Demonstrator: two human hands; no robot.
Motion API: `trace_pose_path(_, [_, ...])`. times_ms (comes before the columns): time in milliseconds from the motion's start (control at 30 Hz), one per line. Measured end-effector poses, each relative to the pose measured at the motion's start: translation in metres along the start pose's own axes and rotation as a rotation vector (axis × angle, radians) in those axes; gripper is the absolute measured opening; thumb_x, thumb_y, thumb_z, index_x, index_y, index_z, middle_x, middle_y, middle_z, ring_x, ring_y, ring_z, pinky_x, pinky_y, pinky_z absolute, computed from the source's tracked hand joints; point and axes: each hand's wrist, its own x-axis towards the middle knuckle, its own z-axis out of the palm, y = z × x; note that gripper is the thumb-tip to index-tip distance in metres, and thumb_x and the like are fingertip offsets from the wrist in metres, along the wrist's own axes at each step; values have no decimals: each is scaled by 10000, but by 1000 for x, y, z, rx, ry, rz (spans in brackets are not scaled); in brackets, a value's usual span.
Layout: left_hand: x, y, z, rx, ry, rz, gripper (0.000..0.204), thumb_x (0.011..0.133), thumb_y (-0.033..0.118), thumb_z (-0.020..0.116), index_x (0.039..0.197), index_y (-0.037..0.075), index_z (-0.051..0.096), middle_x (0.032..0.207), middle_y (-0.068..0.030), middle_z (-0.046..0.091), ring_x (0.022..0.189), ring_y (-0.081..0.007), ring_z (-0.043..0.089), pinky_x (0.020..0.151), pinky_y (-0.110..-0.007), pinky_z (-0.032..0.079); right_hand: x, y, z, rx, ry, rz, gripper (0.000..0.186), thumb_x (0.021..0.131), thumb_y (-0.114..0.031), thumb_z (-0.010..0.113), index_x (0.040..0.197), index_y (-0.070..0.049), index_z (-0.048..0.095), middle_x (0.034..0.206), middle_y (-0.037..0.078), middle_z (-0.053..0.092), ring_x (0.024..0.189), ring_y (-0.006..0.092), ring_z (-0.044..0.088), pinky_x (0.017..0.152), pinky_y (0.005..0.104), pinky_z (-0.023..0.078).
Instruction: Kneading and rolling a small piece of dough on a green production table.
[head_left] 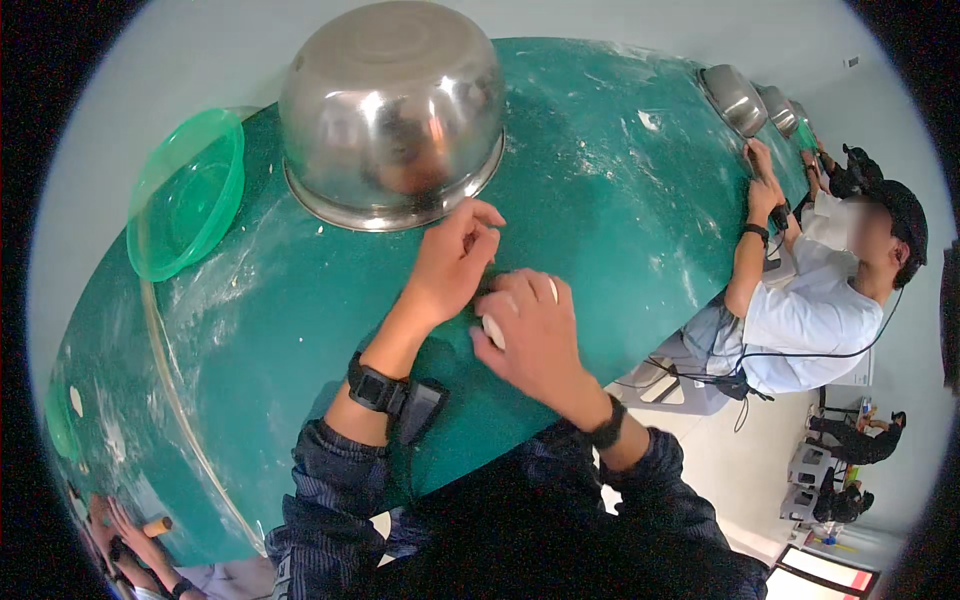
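Note:
On the green tabletop (610, 250), my right hand (535, 335) cups a small white piece of dough (493, 331). Its fingers bend around the dough, and only bits of white show between the thumb and the fingertips. Just left of it, and farther from me, my left hand (455, 260) is loosely curled, its thumb near the bent forefinger and nothing visible in it. Beyond my left hand a large steel bowl (390, 110) stands upside down, its rim close to my fingertips.
A green plastic basin (190, 200) sits at the far left, beside a pale strip (175, 375) running across the table. White flour smears mark the surface. More steel bowls (735, 100) stand far right, where a person in white (820, 325) works. Another person's hands (135, 540) are lower left.

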Motion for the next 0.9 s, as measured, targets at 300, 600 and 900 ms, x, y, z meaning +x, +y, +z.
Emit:
trace_pose_path(300, [-1, 1, -3, -1, 7, 11, 174, 1104, 142, 581, 1251, 64, 631, 825, -3, 627, 718, -74, 563, 630, -266, 461, -17, 49, -18, 708, 161, 313, 556, 861, -141, 832, 1383, -111, 644, 1415, 162, 627, 1315, 401, 597, 1179, 513, 433])
trace_pose_path(600, [0, -6, -3, -2, -53, -20, 168, 1082, 113, 565, 1096, 25, 708, 798, -37, 644, 745, -120, 601, 696, -316, 481, -90, 0, -27, 402, 101, 158, 705, 862, -65, 823, 1516, -79, 562, 1699, 231, 440, 1583, 486, 407, 1329, 585, 299])
trace_pose_path(900, [4, 10, -7, 4, -23, 38, 169, 1065, 100, 576, 1096, 18, 720, 818, -45, 681, 741, -147, 630, 684, -345, 509, -25, -18, -34, 50, -21, -5, 734, 865, -338, 862, 1510, -112, 594, 1647, 221, 483, 1516, 472, 452, 1264, 633, 348])
